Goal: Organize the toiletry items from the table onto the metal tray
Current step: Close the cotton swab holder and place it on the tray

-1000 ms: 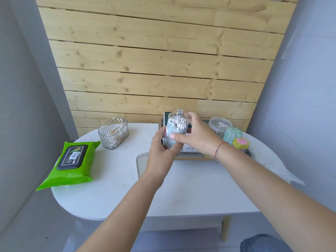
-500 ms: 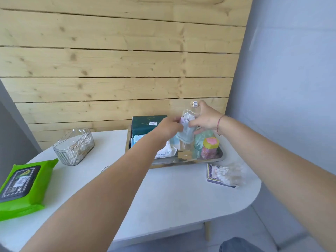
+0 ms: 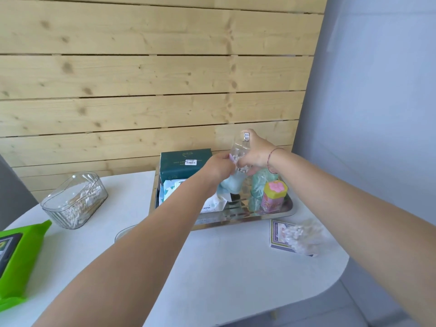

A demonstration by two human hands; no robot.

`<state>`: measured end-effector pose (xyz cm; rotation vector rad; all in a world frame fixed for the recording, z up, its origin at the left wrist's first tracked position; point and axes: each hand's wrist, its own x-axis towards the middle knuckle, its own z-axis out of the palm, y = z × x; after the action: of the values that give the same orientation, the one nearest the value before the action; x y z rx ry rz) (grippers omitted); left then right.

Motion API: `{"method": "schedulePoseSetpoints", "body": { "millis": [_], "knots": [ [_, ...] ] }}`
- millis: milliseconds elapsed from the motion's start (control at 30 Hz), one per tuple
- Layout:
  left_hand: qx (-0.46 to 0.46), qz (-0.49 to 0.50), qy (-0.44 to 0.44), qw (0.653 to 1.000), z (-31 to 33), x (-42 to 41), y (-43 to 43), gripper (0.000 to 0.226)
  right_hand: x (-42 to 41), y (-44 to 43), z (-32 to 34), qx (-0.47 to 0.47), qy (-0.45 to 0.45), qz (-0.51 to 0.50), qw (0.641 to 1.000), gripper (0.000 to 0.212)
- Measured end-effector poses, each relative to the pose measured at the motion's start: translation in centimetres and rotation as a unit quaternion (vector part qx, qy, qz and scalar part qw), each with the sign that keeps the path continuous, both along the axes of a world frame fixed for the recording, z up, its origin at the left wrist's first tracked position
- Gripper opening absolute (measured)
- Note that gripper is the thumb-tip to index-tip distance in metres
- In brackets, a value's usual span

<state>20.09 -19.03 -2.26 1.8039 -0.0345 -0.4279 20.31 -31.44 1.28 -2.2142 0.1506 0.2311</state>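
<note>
Both hands gripped a clear jar (image 3: 239,159) of swabs above the tray (image 3: 240,217). The right hand (image 3: 256,153) wrapped its upper half, fingers clenched; the left hand (image 3: 218,165) pinched its lower side. Its long axis tilted, clasp end up-right. The jar's base was hidden behind the fingers.

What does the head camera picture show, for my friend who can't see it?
Two hands, left hand and right hand, hold a clear jar of cotton swabs above a metal tray already holding a dark green box, wipes and a pink-and-yellow container. On the white table sit a clear swab bin, a green wipes pack and a bagged swab bundle.
</note>
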Motion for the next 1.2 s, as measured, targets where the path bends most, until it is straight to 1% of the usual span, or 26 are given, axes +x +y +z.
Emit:
{"method": "schedulePoseSetpoints", "body": {
  "millis": [67,133,167,200,267,300,400,467,500,567,633,667,733,767,867,967,1067,1133,1200],
  "knots": [
    [0.004,-0.008,-0.015,1.0,-0.3,0.3,-0.1,0.034,0.0,-0.1,0.0,-0.02,-0.006,-0.001,1.0,0.085],
    [0.025,-0.017,-0.029,0.999,-1.0,0.5,0.0,0.051,-0.1,-0.2,0.0,-0.032,-0.012,-0.002,0.999,0.085],
    [0.058,-0.022,-0.044,0.997,-1.3,0.4,0.1,0.058,-0.1,-0.1,0.0,-0.034,-0.012,-0.002,0.999,0.085],
    [0.119,-0.033,-0.073,0.99,-1.7,0.3,0.1,0.063,-0.1,0.0,-0.1,-0.036,-0.009,-0.001,0.999,0.085],
    [0.258,-0.055,-0.149,0.953,-2.6,0.1,-0.1,0.072,-0.1,0.3,-0.5,-0.038,-0.004,0.002,0.999,0.086],
    [0.304,-0.054,-0.186,0.933,-3.3,0.0,-0.4,0.079,-0.1,0.4,-0.7,-0.038,-0.003,0.0,0.999,0.088],
    [0.41,-0.001,-0.272,0.871,-4.9,-0.5,-1.2,0.105,-0.2,0.4,-1.4,-0.019,0.002,-0.01,1.0,0.091],
    [0.463,0.03,-0.304,0.832,-5.7,-0.7,-1.5,0.112,-0.1,0.2,-1.8,-0.007,0.005,-0.008,1.0,0.09],
    [0.473,0.041,-0.312,0.823,-6.0,-0.6,-1.6,0.114,-0.1,0.2,-2.0,-0.007,0.005,-0.008,1.0,0.089],
    [0.475,0.057,-0.319,0.819,-6.4,-0.6,-1.8,0.112,0.0,0.1,-2.0,-0.02,0.004,-0.006,1.0,0.089],
    [0.455,0.074,-0.325,0.826,-6.5,-0.5,-1.9,0.106,0.2,-0.1,-1.7,-0.02,0.005,-0.01,1.0,0.085],
    [0.436,0.085,-0.333,0.832,-6.4,-0.5,-1.9,0.104,0.2,-0.3,-1.5,-0.011,0.007,-0.014,1.0,0.079],
    [0.377,0.122,-0.358,0.845,-6.3,-0.3,-1.7,0.101,0.2,-0.4,-1.0,0.018,0.019,-0.014,1.0,0.059],
    [0.342,0.134,-0.364,0.856,-6.2,-0.1,-1.7,0.1,0.1,-0.4,-0.8,0.045,0.033,-0.012,0.998,0.057],
    [0.245,0.138,-0.366,0.887,-5.3,0.2,-2.0,0.093,-0.2,0.0,-0.8,0.138,0.076,-0.033,0.987,0.072],
    [0.167,0.14,-0.37,0.903,-4.5,-0.2,-2.5,0.085,-0.3,0.5,-1.0,0.195,0.094,-0.06,0.974,0.079],
    [0.149,0.134,-0.374,0.906,-4.7,-1.0,-2.5,0.082,-0.4,1.3,-1.5,0.227,0.113,-0.1,0.962,0.098],
    [0.149,0.119,-0.365,0.911,-5.2,-1.5,-2.0,0.082,-0.5,1.9,-2.5,0.222,0.098,-0.135,0.961,0.096],
    [0.149,0.093,-0.351,0.92,-5.7,-1.8,-1.3,0.079,-0.6,2.3,-3.8,0.198,0.055,-0.157,0.966,0.078]
  ]
}}
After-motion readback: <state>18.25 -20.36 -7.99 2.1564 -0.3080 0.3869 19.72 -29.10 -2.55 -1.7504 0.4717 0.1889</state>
